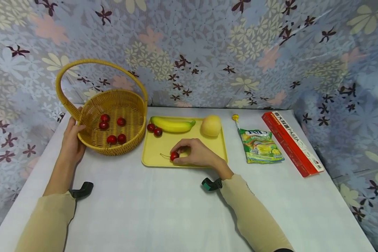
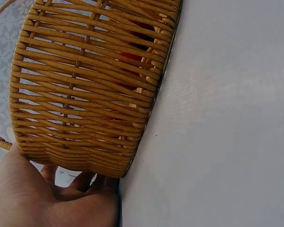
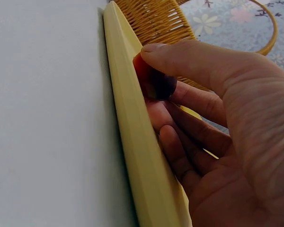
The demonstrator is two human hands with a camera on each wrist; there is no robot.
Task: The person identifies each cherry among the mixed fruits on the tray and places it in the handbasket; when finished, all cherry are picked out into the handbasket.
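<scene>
My left hand (image 1: 74,138) holds the left side of a woven wicker basket (image 1: 114,149), its thumb at the rim. Seen from the left wrist, that hand (image 2: 57,198) lies against the wicker wall with several fingers partly hidden. Several red cherries (image 1: 121,121) lie inside the basket. Over the yellow tray (image 1: 154,159), my right hand (image 1: 200,154) pinches a cherry (image 1: 174,156) between thumb and fingers, its stem pointing left. In the right wrist view the pinched cherry (image 3: 154,80) is just inside the tray's edge. Two more cherries (image 1: 158,132) sit at the tray's upper left.
A banana (image 1: 173,125) and a round yellowish fruit (image 1: 211,126) lie along the tray's back. Right of it are a yellow-topped stick (image 1: 236,118), a green snack bag (image 1: 260,147) and a red pasta box (image 1: 292,143). The basket's tall handle (image 1: 96,61) arches above it.
</scene>
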